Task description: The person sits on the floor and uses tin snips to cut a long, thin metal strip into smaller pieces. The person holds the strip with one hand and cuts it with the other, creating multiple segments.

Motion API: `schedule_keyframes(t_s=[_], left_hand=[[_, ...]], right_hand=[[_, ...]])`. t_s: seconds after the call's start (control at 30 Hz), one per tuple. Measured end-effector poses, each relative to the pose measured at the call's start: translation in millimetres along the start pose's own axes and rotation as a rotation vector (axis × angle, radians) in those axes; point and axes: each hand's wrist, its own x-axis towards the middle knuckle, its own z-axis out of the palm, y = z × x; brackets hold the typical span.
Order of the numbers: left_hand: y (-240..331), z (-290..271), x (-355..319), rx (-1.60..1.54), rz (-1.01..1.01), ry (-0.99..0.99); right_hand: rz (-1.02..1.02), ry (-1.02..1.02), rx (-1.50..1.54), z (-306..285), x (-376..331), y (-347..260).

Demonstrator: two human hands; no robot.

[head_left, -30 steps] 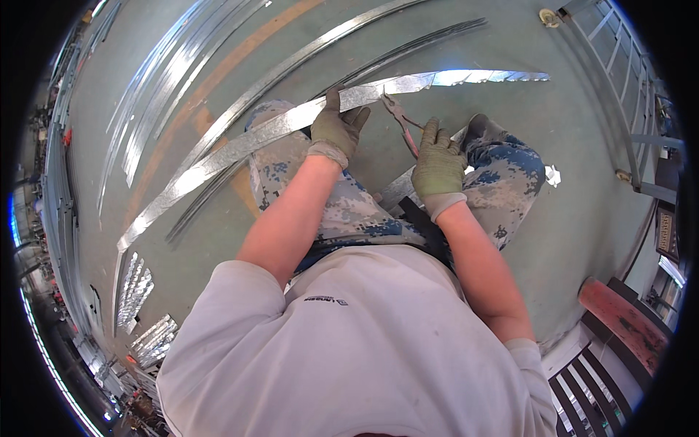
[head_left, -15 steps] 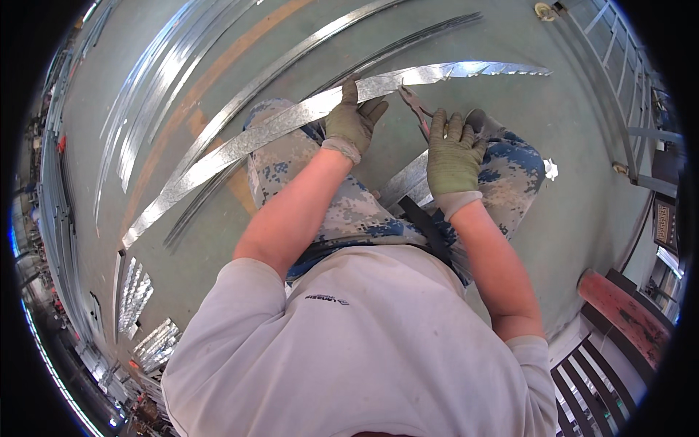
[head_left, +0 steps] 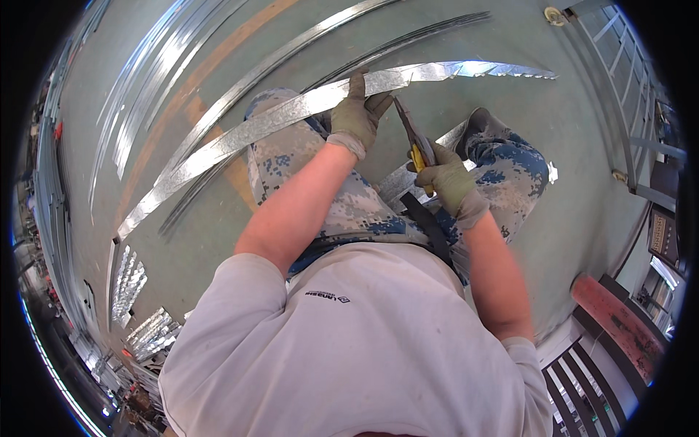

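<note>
My left hand (head_left: 354, 120), in an olive work glove, is closed on a long, shiny sheet-metal strip (head_left: 269, 125), its thumb over the upper edge. The strip lies aslant across my left leg, and its right end has a row of notched, bent tabs. Just right of there, my gloved right hand (head_left: 450, 186) wraps round tin snips (head_left: 413, 137) with long dark blades and yellow on the handle. The tips of the snips point up toward the strip, close to my left fingers. Another metal piece (head_left: 393, 183) lies between my legs, partly hidden by the right hand.
Long metal strips (head_left: 164, 54) and a bundle of thin dark strips (head_left: 415, 40) lie on the floor ahead. Cut tabbed pieces (head_left: 129, 284) rest at the left. A wheeled metal frame (head_left: 608, 80) stands at the right, with a red cylinder (head_left: 611, 320) nearer me.
My right hand has drawn down toward me and its fingers have curled round the snips. The snips now stand more upright, with their yellow handle showing. The left hand still holds the strip.
</note>
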Motion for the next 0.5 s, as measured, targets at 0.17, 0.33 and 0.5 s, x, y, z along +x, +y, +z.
schedule_keyframes(t_s=[0.17,0.33,0.5], left_hand=[[1.8,-3.6,1.7,-0.013,-0.009,-0.021],[1.0,-5.0,1.8,-0.002,-0.007,-0.023],[1.7,-2.6,-1.3,-0.013,-0.016,-0.003]], right_hand=[[-0.064,-0.008,0.217,11.7,4.3,8.4],[-0.048,-0.013,0.196,10.9,9.8,8.5],[-0.074,-0.018,0.186,14.1,9.6,10.8]])
